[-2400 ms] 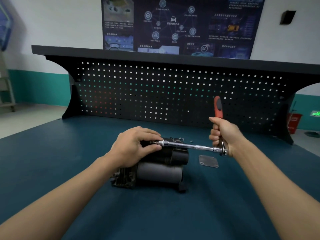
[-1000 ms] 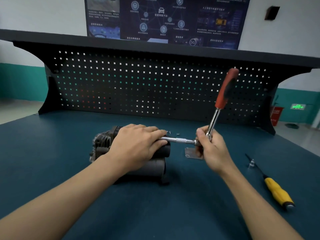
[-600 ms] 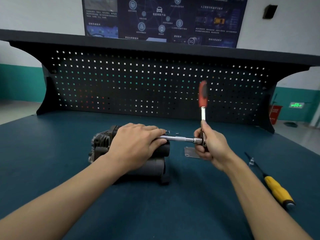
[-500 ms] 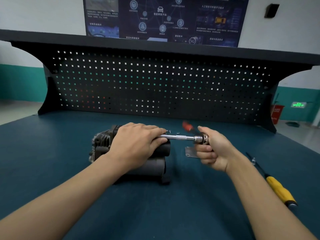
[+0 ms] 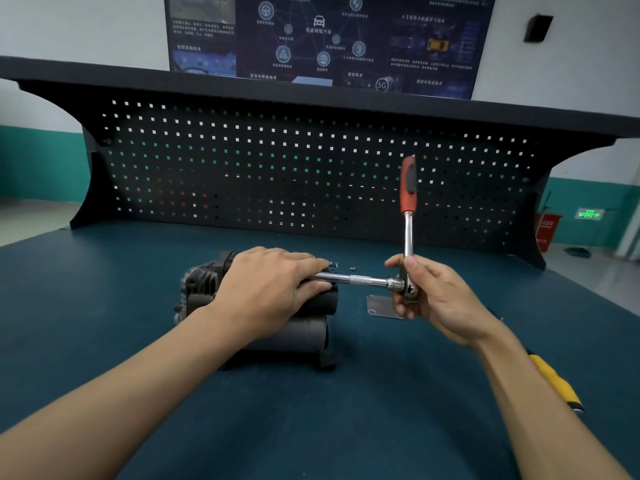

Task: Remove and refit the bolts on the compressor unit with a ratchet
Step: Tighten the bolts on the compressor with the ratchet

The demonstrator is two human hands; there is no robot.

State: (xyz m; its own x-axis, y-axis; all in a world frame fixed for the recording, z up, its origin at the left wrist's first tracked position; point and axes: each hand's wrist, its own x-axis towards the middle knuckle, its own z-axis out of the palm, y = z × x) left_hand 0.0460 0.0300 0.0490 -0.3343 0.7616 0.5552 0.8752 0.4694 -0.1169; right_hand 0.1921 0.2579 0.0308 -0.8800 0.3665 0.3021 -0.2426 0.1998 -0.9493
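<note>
Right hand [image 5: 433, 299] clenched low on the ratchet [image 5: 408, 233], at its head, red handle upright. Extension bar [image 5: 360, 280] runs level from the head to the compressor unit [image 5: 201, 292], which lies mid-desk, well in from the front edge. Left hand [image 5: 266, 289] lies flat over the unit and the bar's far end, fingers near straight, pressing; the socket and bolt are hidden beneath. Risks, as judged: a long bar with an unseen seat could cock and slip off the bolt, and the unit could roll if the pressing eases. No tray or dish seen. Small loose bits [image 5: 351, 268], likely bolts, lie bare on the desk [image 5: 311, 427] just behind the bar and could scatter. Metal plate [image 5: 379, 306] lies flat beside the right hand.
</note>
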